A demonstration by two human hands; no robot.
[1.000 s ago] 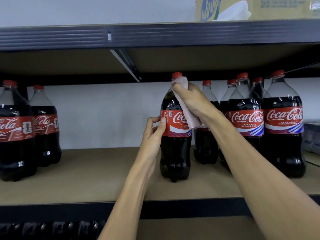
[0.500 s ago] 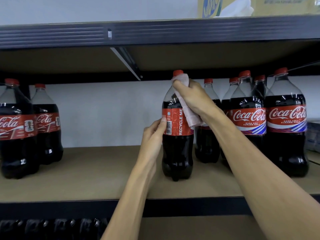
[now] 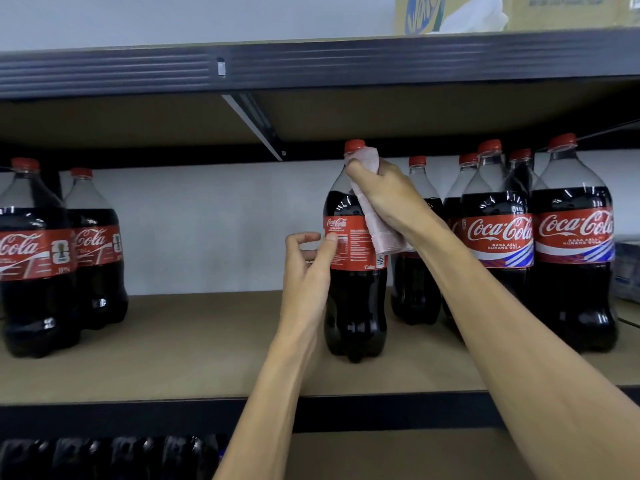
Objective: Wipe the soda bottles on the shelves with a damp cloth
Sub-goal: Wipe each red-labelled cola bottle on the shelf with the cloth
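The person is wiping one soda bottle (image 3: 356,289) that is standing alone on the shelf (image 3: 207,344), roughly midway along it. A cluster of bottles (image 3: 498,244) is sitting just beside it toward the right end, and a pair of bottles (image 3: 69,258) is sitting well apart toward the left end. The right hand (image 3: 384,199) is clenching a pale pink cloth (image 3: 377,230) and pressing it against the bottle's neck and shoulder just under the red cap (image 3: 354,146). Its fingers are curling round the wad while a loose tail is hanging down over the right side of the label. The left hand (image 3: 306,261) is grasping nothing: what looks like its thumb tip is touching the left edge of the label, and the other fingers are hanging loosely curled in the air beside the bottle. The step in hand appears to be working the cloth round the upper part while the bottle is being turned on its base. Doing it well is calling for firm, even pressure, drawing the cloth down from cap to label and on to the dark lower body, which is not under the cloth now. The left hand is probably needing a fuller hold, since one digit is giving little steadiness, and a tall bottle pushed high up could be tipping toward its neighbours on the right. The hanging tail is worth gathering in, so that the damp face is doing the wiping.
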